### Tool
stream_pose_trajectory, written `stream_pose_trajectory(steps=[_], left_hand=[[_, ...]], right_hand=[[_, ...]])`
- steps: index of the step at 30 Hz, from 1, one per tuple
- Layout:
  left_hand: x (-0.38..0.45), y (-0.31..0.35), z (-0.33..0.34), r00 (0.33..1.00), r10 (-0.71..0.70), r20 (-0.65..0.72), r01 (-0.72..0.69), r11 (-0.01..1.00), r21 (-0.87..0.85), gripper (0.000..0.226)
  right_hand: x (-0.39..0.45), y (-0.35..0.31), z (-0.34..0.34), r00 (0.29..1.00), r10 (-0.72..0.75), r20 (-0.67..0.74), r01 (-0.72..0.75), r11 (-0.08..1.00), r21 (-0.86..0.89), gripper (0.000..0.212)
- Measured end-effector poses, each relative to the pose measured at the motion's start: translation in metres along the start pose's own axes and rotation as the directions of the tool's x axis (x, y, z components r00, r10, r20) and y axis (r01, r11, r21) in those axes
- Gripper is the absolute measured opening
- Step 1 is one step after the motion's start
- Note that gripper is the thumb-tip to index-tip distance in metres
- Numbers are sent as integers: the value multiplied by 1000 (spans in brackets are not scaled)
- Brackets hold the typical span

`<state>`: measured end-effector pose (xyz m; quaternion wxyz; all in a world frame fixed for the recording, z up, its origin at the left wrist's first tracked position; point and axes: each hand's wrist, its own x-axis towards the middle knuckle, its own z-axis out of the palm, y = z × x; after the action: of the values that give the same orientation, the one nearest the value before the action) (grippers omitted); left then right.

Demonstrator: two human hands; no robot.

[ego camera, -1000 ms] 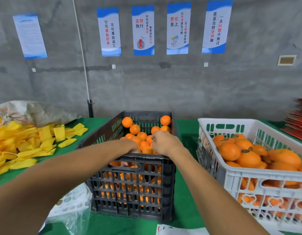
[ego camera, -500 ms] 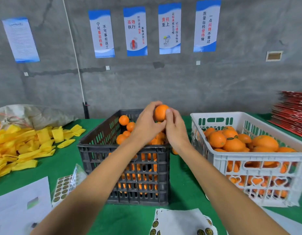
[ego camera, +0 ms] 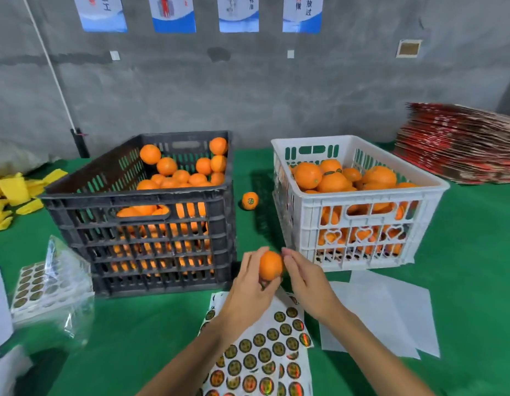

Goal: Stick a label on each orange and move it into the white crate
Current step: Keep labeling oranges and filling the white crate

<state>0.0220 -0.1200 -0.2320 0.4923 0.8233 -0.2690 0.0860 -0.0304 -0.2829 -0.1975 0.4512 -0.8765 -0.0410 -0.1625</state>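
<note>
My left hand [ego camera: 249, 284] grips an orange [ego camera: 270, 264] low over the green table, in front of the gap between the two crates. My right hand [ego camera: 308, 284] touches the orange's right side with its fingertips. Under my wrists lies a sheet of round gold labels [ego camera: 265, 352]. The black crate [ego camera: 139, 195] at the left holds several oranges. The white crate [ego camera: 359, 197] at the right holds several more. One labelled orange [ego camera: 250, 200] sits on the table between the crates.
A plastic bag with more label sheets [ego camera: 47, 284] lies at the left. White backing papers [ego camera: 382, 310] lie at the right. Yellow sleeves [ego camera: 10, 195] are piled at the far left, and red flattened boxes [ego camera: 459, 144] are stacked at the far right.
Both hands lifted one orange out of the black crate and brought it down and toward me, over the label sheet. My view tilted down.
</note>
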Motion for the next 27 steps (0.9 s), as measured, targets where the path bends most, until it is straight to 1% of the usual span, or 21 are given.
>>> stream_pose_trajectory(steps=[1,3,5,7,11,14,17,19,21,24,27], left_hand=[[-4,-8,1,999,-34,-6,33,999,-28,72],[-8,-16,0,993,-105,-61,98,990,-103,66],[-8,-19,-1,978,-180,-101,164,976,-143,60],[-8,-18,0,974,-204,-101,188,971,-145,58],[-7,-17,-1,973,-213,-93,198,969,-151,60],[-9,-18,-2,968,-237,-89,221,962,-162,60],[-8,-17,-1,964,-249,-89,232,958,-165,61],[-7,-18,0,963,-251,-97,235,960,-155,61],[-6,-20,0,962,-252,-100,236,960,-148,61],[-6,-20,-1,961,-257,-97,241,958,-153,60],[-6,-18,-1,961,-265,-71,253,956,-150,61]], right_hand=[[-8,10,0,999,4,54,-1,999,-48,38],[-22,26,-2,977,19,210,7,993,-120,38],[-32,30,-7,938,35,345,11,991,-130,52],[-34,29,-12,915,21,403,27,993,-114,65],[-31,29,-7,866,-35,499,114,985,-128,75],[-32,33,-4,865,-63,498,162,974,-158,71],[-32,33,-2,870,-106,481,220,958,-186,60],[-33,33,0,883,-129,451,224,961,-164,51],[-35,35,1,899,-125,419,175,981,-83,39],[-37,35,2,907,-107,408,74,993,97,21],[-37,33,0,915,-78,396,10,985,170,15]])
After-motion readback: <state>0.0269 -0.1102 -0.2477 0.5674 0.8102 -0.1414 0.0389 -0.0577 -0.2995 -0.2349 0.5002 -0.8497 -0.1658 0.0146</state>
